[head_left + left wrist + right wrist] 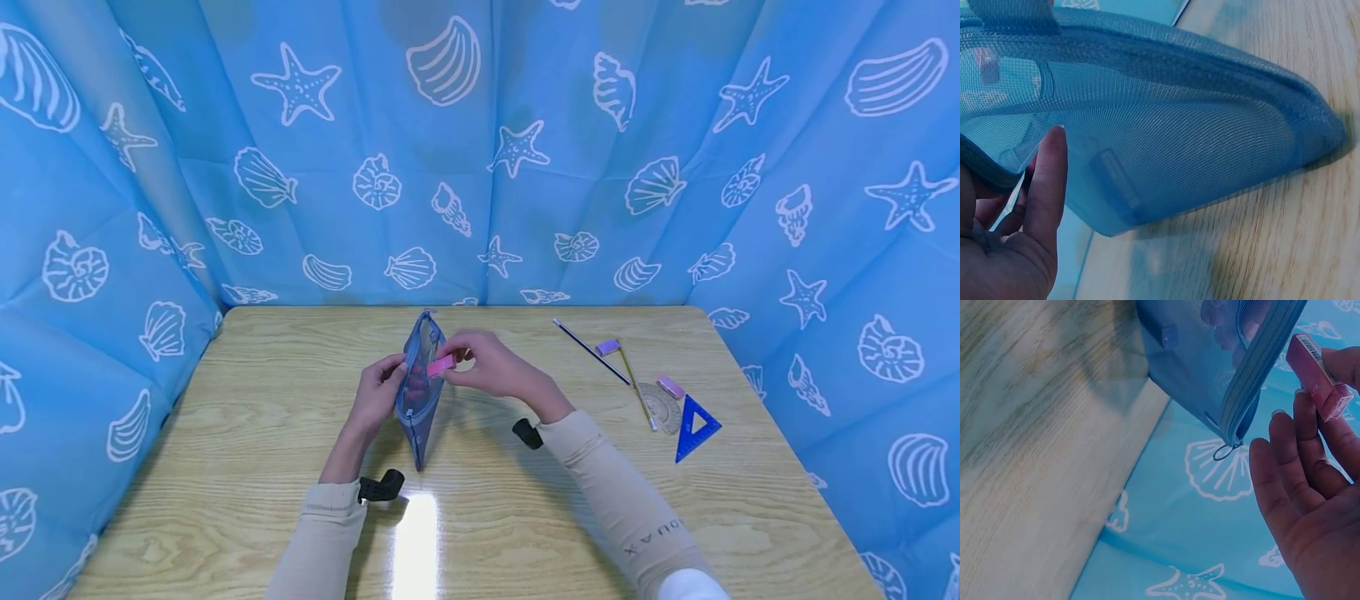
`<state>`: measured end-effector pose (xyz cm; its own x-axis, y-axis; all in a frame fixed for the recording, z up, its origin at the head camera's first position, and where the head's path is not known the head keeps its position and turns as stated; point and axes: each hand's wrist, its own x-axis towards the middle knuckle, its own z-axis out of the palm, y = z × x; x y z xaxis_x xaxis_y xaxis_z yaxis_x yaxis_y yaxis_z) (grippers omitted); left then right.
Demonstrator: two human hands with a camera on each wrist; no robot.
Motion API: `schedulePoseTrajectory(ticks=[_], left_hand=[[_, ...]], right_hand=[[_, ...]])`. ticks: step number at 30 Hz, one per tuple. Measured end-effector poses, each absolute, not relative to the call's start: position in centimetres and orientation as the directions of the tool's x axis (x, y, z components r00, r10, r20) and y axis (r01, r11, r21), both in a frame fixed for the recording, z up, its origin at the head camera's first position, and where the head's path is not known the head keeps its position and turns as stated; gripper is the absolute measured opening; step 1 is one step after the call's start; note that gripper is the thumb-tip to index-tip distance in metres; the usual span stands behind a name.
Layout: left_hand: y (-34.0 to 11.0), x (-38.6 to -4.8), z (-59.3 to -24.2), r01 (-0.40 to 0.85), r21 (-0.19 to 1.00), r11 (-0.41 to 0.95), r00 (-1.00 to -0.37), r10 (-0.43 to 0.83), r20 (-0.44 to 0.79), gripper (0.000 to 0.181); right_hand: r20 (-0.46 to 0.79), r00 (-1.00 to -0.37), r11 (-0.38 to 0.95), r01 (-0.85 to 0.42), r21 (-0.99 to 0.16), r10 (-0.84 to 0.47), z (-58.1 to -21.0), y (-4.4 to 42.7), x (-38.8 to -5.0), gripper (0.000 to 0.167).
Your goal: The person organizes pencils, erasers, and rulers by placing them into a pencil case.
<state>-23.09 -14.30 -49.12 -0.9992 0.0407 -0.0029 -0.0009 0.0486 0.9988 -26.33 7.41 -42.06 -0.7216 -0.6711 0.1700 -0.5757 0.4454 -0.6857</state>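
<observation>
A blue mesh zip pouch (420, 408) stands upright on the table with its mouth parted. My left hand (378, 392) grips one edge of the mouth between thumb and fingers; in the left wrist view that hand (1029, 219) is partly behind the mesh. Over the opening, my right hand (487, 364) pinches a pink eraser (442, 365) in a barcoded wrapper. The right wrist view has the eraser (1316, 375) between thumb and fingers, beside the zip edge of the pouch (1191, 369). A small dark shape shows faintly through the mesh.
To the right on the wooden table (262, 400) lie a dark pencil (591, 352), a yellow pencil (637, 387), a purple eraser (607, 347), a pink-purple eraser (671, 387), a clear protractor (660, 410) and a blue set square (693, 431). A blue shell-print curtain (480, 208) surrounds the table.
</observation>
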Motion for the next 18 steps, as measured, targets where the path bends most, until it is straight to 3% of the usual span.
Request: schedulePoseTrajectory(ticks=[18], left_hand=[[-14.09,-23.43,-49.28,0.025,0.998,0.063,-0.999,0.050,0.022,0.033]], right_hand=[[0.109,-0.693,0.511,-0.619,-0.596,-0.712,-41.43,6.57,-26.73,0.012]])
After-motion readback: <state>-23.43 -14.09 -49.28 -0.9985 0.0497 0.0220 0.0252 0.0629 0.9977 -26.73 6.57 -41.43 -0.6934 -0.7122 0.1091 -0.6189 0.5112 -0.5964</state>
